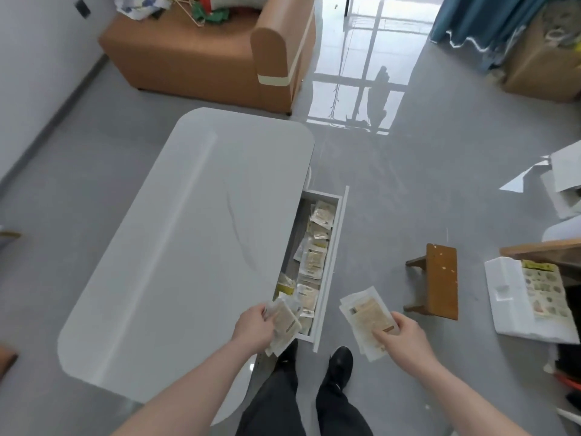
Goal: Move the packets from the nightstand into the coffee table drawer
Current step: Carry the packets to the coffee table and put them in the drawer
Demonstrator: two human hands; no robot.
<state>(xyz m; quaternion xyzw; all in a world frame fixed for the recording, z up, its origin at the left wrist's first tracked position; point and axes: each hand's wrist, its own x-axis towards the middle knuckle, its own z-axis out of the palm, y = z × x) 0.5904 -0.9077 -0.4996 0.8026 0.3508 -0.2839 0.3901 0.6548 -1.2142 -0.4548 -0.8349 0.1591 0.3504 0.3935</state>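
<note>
A: Packets fill both hands. The left hand (254, 325) grips a stack of packets (284, 324) over the near end of the open coffee table drawer (327, 272), fingers curled round the stack's edge

B: And the right hand (399, 335)?

A: It pinches a second stack (366, 313) at 3 o'clock from the drawer, outside it, above the floor. More packets (314, 256) lie loose inside the drawer, running toward 12 o'clock

B: How would they handle?

A: They look thin, light and floppy, probably slick, so a fanned stack could slide apart. Holding across the short edge, thumb on top, seems safest. A wooden stool (438, 281) stands further right
</note>
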